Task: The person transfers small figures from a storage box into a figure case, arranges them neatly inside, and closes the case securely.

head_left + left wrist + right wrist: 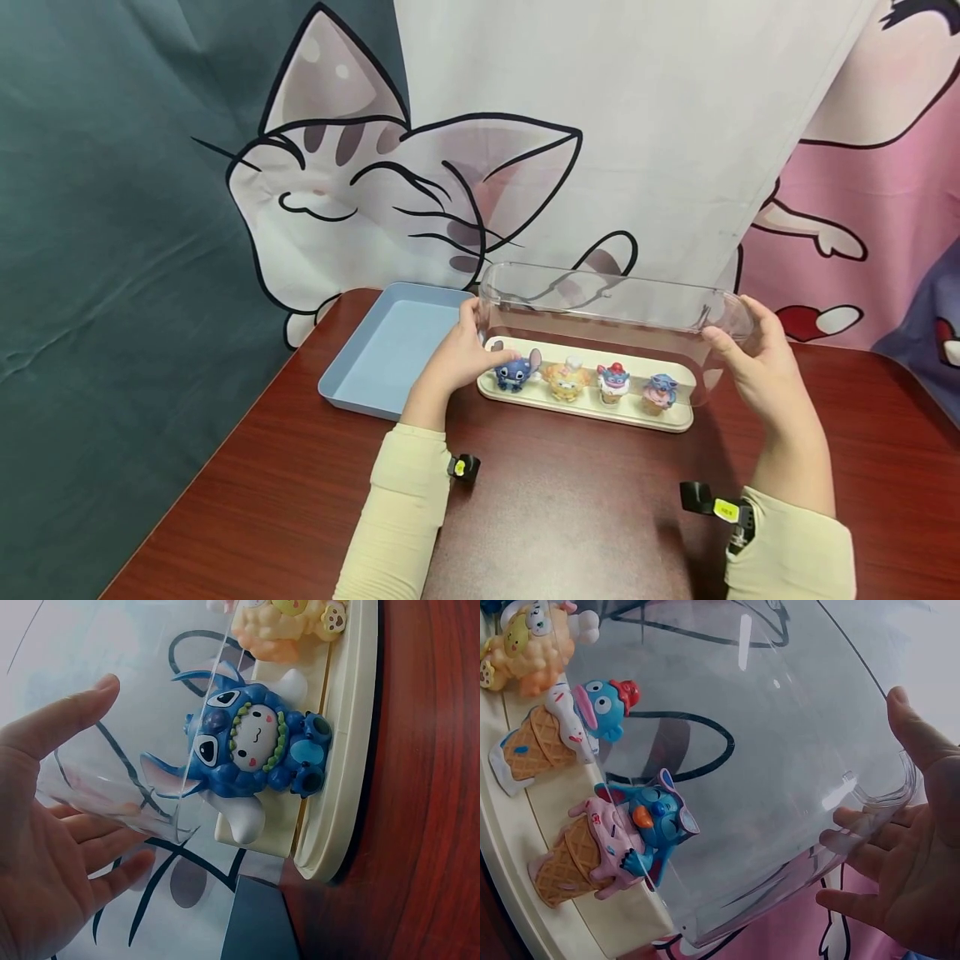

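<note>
Both hands hold a clear plastic cover (600, 304) by its two ends. My left hand (468, 354) grips the left end, thumb in front and fingers behind. The right hand (768, 367) holds the other end in the same way. Below the cover lies a long cream base (540, 399) bearing a row of toy figurines. From the left come a big-eared blue figurine (300, 754), a yellow-orange fluffy one (567, 382), a cone figurine with a red top (544, 742) and a blue-and-pink cone figurine (574, 862). In the wrist views, the cover's lower edge crosses the figurines' heads.
A light blue tray (390, 350) lies to the left of the base, close behind my left hand. Everything stands on a dark red wooden table (547, 508). A cloth backdrop (660, 125) with cartoon cats hangs behind the table's far edge.
</note>
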{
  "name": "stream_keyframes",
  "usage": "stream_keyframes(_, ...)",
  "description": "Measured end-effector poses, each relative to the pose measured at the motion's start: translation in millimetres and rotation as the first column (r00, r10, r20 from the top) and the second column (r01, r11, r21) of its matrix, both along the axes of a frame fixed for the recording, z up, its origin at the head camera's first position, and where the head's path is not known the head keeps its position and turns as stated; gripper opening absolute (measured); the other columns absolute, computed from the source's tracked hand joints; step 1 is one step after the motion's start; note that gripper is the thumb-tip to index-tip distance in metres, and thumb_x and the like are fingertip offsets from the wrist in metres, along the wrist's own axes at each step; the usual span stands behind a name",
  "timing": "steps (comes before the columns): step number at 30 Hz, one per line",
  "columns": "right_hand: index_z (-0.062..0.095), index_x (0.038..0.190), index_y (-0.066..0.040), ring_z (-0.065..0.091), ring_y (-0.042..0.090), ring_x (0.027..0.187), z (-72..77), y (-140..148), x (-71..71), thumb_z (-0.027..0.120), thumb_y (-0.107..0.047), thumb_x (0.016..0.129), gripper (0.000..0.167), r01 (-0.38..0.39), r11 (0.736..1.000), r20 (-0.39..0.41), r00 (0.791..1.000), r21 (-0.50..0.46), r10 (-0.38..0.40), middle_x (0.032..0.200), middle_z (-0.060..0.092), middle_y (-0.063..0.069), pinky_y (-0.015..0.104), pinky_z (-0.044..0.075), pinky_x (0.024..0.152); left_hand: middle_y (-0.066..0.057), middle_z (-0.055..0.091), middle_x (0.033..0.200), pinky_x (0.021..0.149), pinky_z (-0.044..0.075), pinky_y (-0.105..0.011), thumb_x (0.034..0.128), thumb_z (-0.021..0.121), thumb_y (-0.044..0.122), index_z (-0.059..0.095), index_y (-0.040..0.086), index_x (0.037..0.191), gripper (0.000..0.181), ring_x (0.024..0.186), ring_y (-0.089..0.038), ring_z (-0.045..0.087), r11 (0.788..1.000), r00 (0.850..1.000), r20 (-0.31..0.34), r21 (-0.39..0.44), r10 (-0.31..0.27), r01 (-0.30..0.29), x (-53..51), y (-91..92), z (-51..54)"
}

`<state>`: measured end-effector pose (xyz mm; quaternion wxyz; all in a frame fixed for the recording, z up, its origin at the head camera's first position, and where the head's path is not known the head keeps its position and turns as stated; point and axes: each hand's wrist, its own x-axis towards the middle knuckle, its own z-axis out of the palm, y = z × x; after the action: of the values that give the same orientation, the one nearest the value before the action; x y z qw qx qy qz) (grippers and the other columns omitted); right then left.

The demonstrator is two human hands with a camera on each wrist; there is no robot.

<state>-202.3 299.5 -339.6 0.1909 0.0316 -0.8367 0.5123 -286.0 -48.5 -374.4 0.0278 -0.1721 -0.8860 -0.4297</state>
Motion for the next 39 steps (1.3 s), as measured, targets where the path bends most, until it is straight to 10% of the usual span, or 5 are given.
stream_keyframes(10, 0.020, 0.142, 0.004, 0.051, -0.009, 0.081, 1.9, 3.9, 3.3, 0.058, -0.018, 0.092, 0.066, 0.022, 0.998, 0.028, 0.999, 0.062, -0.023, 0.097, 0.048, -0.017, 0.006, 0.038, 0.070, -0.011, 0.044, 0.091, 0.072, 0.038, -0.037, 0.0691, 0.079, 0.044, 0.019, 0.010, 0.133, 0.093, 0.085, -0.025, 0.046, 0.997, 1.000, 0.015, -0.072, 0.024, -0.023, 0.5, -0.6, 0.4)
stream_keyframes(19, 0.021, 0.143, 0.003, 0.048, -0.011, 0.083, 3.5, 5.0, 3.4, 0.059, -0.020, 0.091, 0.068, 0.055, 0.992, 0.038, 0.997, 0.117, -0.060, 0.108, 0.048, 0.002, 0.006, 0.039, 0.067, -0.015, 0.049, 0.099, 0.079, 0.042, -0.040, 0.0681, 0.080, 0.043, 0.019, 0.009, 0.135, 0.097, 0.089, -0.027, 0.048, 0.994, 0.999, 0.007, -0.102, 0.042, -0.041, 2.0, -0.5, 3.6)
stream_keyframes(26, 0.023, 0.141, 0.004, 0.057, -0.004, 0.070, 4.8, 4.8, 3.9, 0.060, -0.019, 0.091, 0.066, 0.023, 0.995, 0.031, 0.999, 0.094, -0.026, 0.091, 0.052, -0.017, 0.008, 0.040, 0.065, -0.017, 0.052, 0.110, 0.085, 0.043, -0.042, 0.0679, 0.079, 0.045, 0.019, 0.009, 0.138, 0.099, 0.100, -0.027, 0.051, 0.991, 0.998, 0.022, -0.124, 0.056, -0.053, 1.8, -0.5, 5.1)
stream_keyframes(32, 0.019, 0.144, 0.001, 0.050, -0.007, 0.085, 4.5, 6.3, 5.6, 0.058, -0.027, 0.092, 0.071, 0.038, 0.989, 0.102, 0.993, 0.140, -0.053, 0.116, 0.052, 0.017, 0.007, 0.037, 0.069, -0.019, 0.052, 0.117, 0.087, 0.042, -0.044, 0.0667, 0.080, 0.046, 0.021, 0.008, 0.137, 0.099, 0.106, -0.030, 0.050, 0.987, 0.998, 0.030, -0.152, 0.064, -0.059, 2.1, -0.7, 4.3)
stream_keyframes(39, 0.015, 0.146, -0.003, 0.038, 0.041, 0.121, 5.9, 8.9, 6.6, 0.058, -0.033, 0.091, 0.076, 0.039, 0.981, 0.178, 0.981, 0.189, -0.074, 0.136, 0.036, 0.032, 0.031, 0.038, 0.092, -0.017, 0.048, 0.129, 0.095, 0.037, -0.045, 0.0650, 0.081, 0.047, 0.024, 0.005, 0.137, 0.101, 0.118, -0.032, 0.045, 0.979, 0.997, 0.017, -0.193, 0.075, -0.070, 1.1, -0.4, 2.5)
